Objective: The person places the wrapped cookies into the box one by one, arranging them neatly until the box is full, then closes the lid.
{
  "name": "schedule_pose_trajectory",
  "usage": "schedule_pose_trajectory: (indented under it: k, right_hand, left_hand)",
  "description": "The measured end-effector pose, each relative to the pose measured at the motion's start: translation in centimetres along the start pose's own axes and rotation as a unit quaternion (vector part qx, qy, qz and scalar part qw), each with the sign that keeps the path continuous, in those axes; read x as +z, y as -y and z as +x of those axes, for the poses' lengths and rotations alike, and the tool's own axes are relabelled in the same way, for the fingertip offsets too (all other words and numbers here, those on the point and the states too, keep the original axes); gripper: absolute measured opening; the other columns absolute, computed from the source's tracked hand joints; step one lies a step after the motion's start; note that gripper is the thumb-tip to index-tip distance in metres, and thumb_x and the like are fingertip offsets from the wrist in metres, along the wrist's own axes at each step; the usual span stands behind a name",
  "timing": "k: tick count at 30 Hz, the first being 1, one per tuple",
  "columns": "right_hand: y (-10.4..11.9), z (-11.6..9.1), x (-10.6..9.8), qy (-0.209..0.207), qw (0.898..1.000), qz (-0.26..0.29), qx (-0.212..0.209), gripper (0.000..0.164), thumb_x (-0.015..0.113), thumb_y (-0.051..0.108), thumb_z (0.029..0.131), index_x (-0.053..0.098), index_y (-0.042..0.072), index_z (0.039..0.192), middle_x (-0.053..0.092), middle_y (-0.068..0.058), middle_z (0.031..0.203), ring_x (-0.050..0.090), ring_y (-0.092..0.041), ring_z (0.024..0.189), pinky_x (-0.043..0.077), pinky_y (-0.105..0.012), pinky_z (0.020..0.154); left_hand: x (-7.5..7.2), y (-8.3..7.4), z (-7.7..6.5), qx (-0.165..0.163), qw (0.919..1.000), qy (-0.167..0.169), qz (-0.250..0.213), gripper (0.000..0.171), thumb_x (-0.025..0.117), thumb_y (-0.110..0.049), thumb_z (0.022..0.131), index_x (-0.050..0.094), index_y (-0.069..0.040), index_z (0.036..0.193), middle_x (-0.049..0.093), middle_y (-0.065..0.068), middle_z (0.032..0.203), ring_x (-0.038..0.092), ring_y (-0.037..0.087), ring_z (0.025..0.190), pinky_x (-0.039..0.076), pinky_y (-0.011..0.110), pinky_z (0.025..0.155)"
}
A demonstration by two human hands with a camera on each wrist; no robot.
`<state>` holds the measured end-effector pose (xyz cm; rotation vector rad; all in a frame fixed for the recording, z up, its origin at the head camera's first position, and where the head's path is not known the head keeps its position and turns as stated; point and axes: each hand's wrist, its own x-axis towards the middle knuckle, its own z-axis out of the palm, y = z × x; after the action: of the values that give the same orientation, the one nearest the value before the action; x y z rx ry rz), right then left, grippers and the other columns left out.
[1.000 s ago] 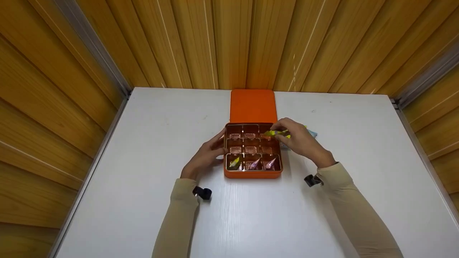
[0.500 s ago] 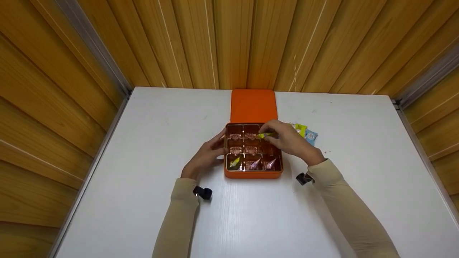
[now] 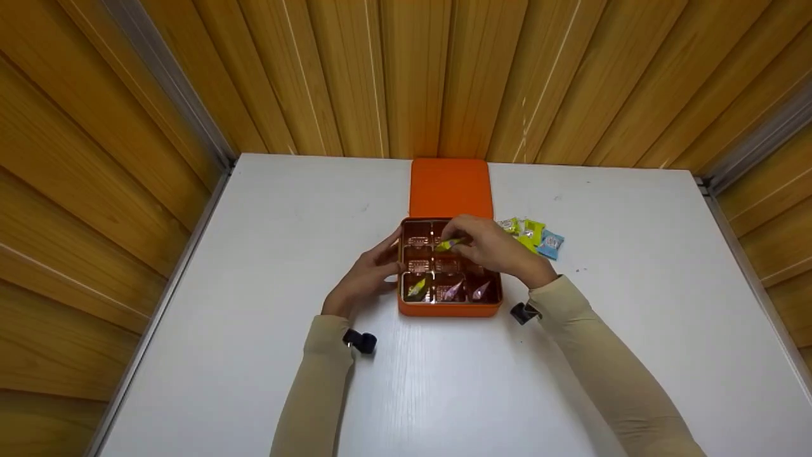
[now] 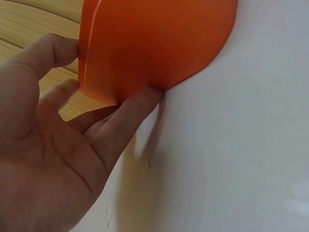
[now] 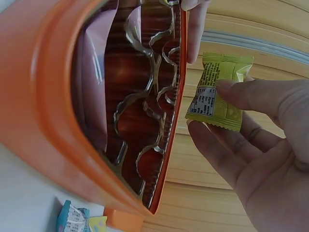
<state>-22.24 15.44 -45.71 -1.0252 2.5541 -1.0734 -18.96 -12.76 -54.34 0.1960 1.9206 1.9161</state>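
Observation:
An orange tin box (image 3: 450, 310) with a divided brown insert stands mid-table. In its front row lie a yellow-green wrapped candy (image 3: 417, 289) at left and two pink ones, the middle candy (image 3: 453, 291) and the right candy (image 3: 481, 291). My left hand (image 3: 365, 276) rests its fingers against the box's left wall; the left wrist view shows its fingertips (image 4: 149, 94) touching the orange side (image 4: 154, 43). Above the insert, my right hand (image 3: 488, 244) pinches another yellow-green wrapped candy (image 5: 217, 89) between thumb and fingers. That hand hides the back right compartments.
Behind the box lies an orange lid (image 3: 450, 188). Right of the box are several loose wrapped candies, among them a blue candy (image 3: 551, 244) and a yellow-green candy (image 3: 534, 231). A wood-panelled wall (image 3: 412, 76) borders the white table (image 3: 304, 209) at the back.
My right hand has moved left across the box with the pinched candy, from the back right compartment toward the middle column, uncovering the loose candies. The left hand stays at the box's side.

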Motion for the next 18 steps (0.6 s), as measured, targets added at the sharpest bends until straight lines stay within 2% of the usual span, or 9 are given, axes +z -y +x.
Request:
schedule_pose_trajectory:
  k: [5, 13, 18]
  right_hand:
    - [0.3, 0.3, 0.3, 0.009, 1.0, -0.002, 0.008, 0.024, 0.069, -0.004, 0.1, 0.068, 0.008, 0.121, 0.068, -0.009, 0.122, 0.066, -0.028, 0.114, 0.057, -0.045, 0.101]
    - [0.7, 0.8, 0.6, 0.025, 0.999, -0.007, 0.035, 0.023, 0.069, 0.001, 0.102, 0.069, 0.012, 0.121, 0.068, -0.005, 0.125, 0.066, -0.025, 0.117, 0.055, -0.046, 0.105]
    - [1.0, 1.2, 0.7, 0.04, 0.998, -0.009, 0.038, 0.021, 0.069, 0.001, 0.102, 0.068, 0.011, 0.121, 0.069, -0.006, 0.124, 0.065, -0.026, 0.119, 0.054, -0.046, 0.105]
  left_hand:
    - [0.0, 0.0, 0.0, -0.001, 1.0, 0.0, 0.006, 0.079, 0.063, -0.01, 0.102, 0.03, -0.041, 0.168, 0.037, 0.008, 0.168, 0.055, 0.03, 0.138, 0.056, 0.053, 0.101]
    - [0.0, 0.1, 0.3, 0.004, 0.9998, 0.013, -0.017, 0.08, 0.062, -0.008, 0.104, 0.028, -0.04, 0.168, 0.035, 0.009, 0.17, 0.051, 0.031, 0.142, 0.054, 0.054, 0.103]
    - [0.1, 0.1, 0.4, -0.001, 0.9999, 0.007, -0.012, 0.079, 0.062, -0.008, 0.103, 0.03, -0.042, 0.168, 0.036, 0.008, 0.169, 0.052, 0.03, 0.14, 0.056, 0.053, 0.102]
